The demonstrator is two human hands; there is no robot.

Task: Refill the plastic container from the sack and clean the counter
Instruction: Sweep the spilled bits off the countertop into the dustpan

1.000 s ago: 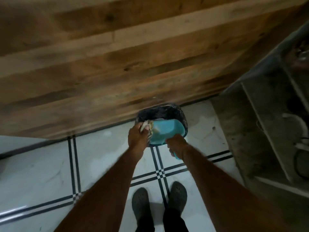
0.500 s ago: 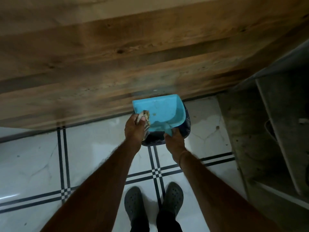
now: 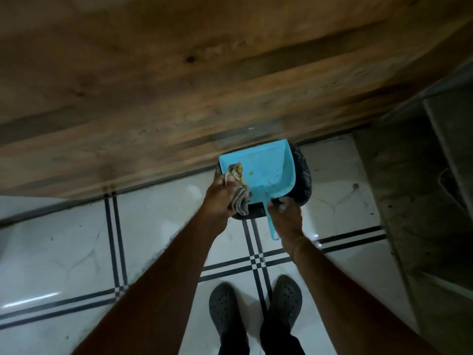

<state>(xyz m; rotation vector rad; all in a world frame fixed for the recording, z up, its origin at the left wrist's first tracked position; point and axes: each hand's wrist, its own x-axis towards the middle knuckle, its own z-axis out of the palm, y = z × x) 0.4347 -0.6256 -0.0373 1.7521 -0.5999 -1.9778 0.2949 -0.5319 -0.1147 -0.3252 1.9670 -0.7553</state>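
Note:
A light blue dustpan (image 3: 266,172) is held over a black-lined waste bin (image 3: 303,175) that stands on the floor against a wooden panel. My right hand (image 3: 285,216) grips the dustpan's handle. My left hand (image 3: 221,196) is closed on a crumpled grey-brown cloth (image 3: 239,190) that rests against the pan's left side. A few small crumbs lie on the pan's blue surface. Most of the bin is hidden under the pan. No sack or plastic container is in view.
A wide wooden panel (image 3: 179,85) fills the upper frame. The floor has white tiles with black double lines (image 3: 115,239). A grey concrete shelf unit (image 3: 422,188) rises on the right. My feet in dark clogs (image 3: 256,311) stand below.
The dustpan has tipped back from a steep angle over the bin to nearly flat, its inside now facing up. My left hand with the cloth has moved onto the pan's left side.

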